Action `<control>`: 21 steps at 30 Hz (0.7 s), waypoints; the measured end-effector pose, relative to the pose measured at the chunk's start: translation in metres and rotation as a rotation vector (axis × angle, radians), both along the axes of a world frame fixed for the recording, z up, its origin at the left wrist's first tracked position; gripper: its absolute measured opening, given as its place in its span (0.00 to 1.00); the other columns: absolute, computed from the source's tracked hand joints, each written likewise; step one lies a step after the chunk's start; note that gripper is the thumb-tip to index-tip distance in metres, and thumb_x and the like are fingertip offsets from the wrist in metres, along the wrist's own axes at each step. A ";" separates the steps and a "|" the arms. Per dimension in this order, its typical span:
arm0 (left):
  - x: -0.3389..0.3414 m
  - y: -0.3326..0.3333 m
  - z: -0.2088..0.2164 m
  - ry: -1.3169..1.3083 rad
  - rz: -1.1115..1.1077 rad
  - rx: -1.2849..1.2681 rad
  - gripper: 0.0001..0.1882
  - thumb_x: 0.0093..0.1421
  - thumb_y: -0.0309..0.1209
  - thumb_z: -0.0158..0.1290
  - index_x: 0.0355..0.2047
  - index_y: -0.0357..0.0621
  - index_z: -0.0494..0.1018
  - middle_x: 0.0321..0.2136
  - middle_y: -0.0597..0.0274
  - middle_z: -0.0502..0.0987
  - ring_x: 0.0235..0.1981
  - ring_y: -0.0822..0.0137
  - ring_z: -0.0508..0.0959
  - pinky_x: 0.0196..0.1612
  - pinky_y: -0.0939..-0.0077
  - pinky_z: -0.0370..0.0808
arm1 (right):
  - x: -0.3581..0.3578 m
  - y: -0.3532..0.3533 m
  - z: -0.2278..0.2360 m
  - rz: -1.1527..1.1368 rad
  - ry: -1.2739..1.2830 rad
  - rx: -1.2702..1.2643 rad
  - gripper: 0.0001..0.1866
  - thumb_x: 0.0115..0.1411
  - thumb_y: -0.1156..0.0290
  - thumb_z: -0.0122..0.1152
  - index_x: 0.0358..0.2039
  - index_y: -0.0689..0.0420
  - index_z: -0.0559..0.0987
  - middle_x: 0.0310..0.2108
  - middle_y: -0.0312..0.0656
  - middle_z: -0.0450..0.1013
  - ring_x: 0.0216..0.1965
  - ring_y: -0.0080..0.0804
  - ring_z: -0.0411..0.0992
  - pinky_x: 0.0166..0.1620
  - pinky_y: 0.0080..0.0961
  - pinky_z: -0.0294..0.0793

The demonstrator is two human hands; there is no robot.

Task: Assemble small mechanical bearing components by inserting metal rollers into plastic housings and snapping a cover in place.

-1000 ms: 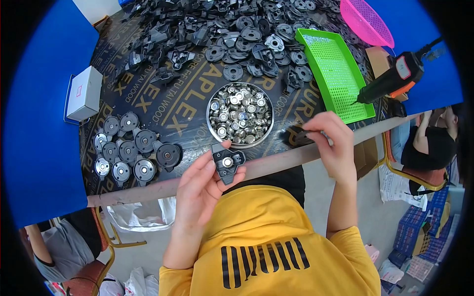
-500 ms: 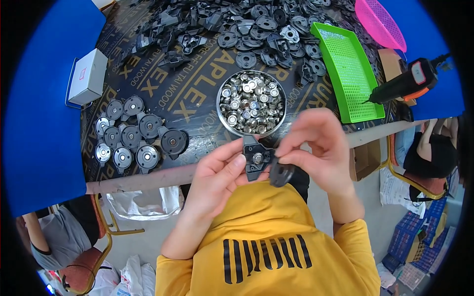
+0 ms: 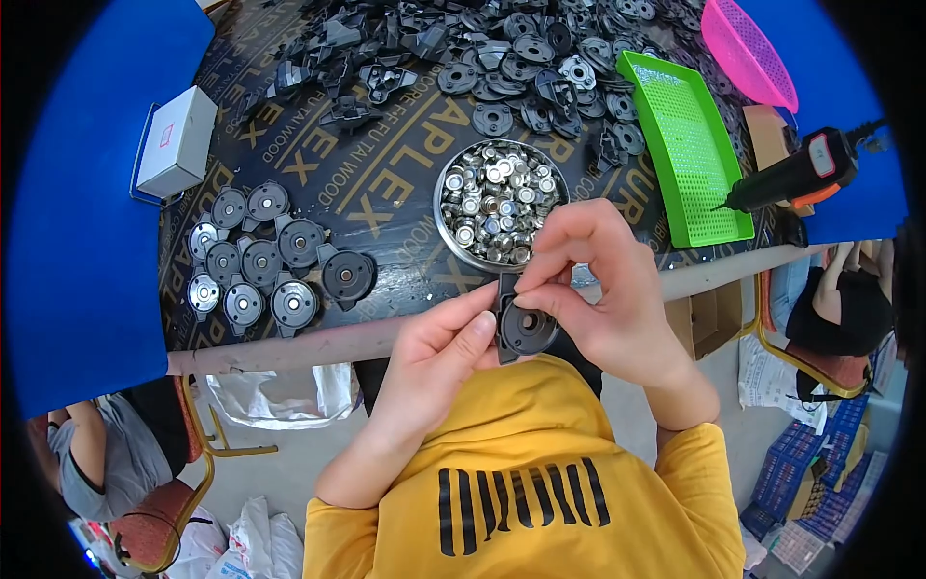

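Note:
In front of my chest, my left hand [image 3: 446, 349] grips a black plastic bracket [image 3: 506, 289] between thumb and fingers. My right hand [image 3: 603, 299] pinches the edge of a round black disc cover [image 3: 530, 331], which lies against the bracket and hides most of it. A small metal centre shows through the disc's hole. Just beyond my hands stands a round tin [image 3: 441, 222] full of silvery metal caps [image 3: 497, 198]. On the table to the left sit several joined disc-and-bracket pieces [image 3: 260, 262], grouped close together.
Loose black brackets and discs [image 3: 482, 58] are heaped at the far side. A green perforated tray [image 3: 687, 154], a pink basket [image 3: 748, 53] and a black electric screwdriver [image 3: 796, 174] stand at the right. A white box [image 3: 177, 145] is at the left. Other people sit at both sides.
My right hand has brought the disc leftward onto the bracket, covering the metal cap that showed inside it. My left hand has turned the bracket and shifted slightly right.

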State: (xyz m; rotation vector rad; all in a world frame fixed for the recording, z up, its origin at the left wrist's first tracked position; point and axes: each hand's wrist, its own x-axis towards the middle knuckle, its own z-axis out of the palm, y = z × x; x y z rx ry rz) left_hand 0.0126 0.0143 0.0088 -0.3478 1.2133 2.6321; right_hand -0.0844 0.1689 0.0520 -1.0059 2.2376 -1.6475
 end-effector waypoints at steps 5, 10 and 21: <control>-0.002 0.004 0.004 0.008 0.026 0.002 0.19 0.65 0.28 0.42 0.54 0.31 0.62 0.44 0.51 0.74 0.41 0.64 0.77 0.45 0.73 0.76 | 0.003 -0.003 -0.006 -0.033 -0.024 -0.029 0.17 0.46 0.88 0.59 0.36 0.61 0.68 0.32 0.41 0.71 0.28 0.29 0.75 0.30 0.21 0.73; -0.002 0.002 0.002 0.063 -0.004 -0.128 0.17 0.61 0.24 0.49 0.51 0.32 0.66 0.39 0.63 0.75 0.39 0.76 0.75 0.43 0.83 0.73 | 0.006 -0.005 -0.011 -0.018 -0.026 -0.012 0.16 0.47 0.87 0.58 0.36 0.60 0.68 0.29 0.40 0.71 0.28 0.31 0.74 0.31 0.22 0.73; -0.077 -0.124 0.051 0.509 0.246 -1.649 0.12 0.48 0.22 0.57 0.35 0.36 0.74 0.33 0.57 0.70 0.31 0.65 0.74 0.36 0.76 0.73 | -0.005 0.028 -0.036 -0.299 0.087 -0.189 0.11 0.51 0.82 0.60 0.36 0.62 0.72 0.30 0.38 0.71 0.29 0.22 0.69 0.35 0.17 0.69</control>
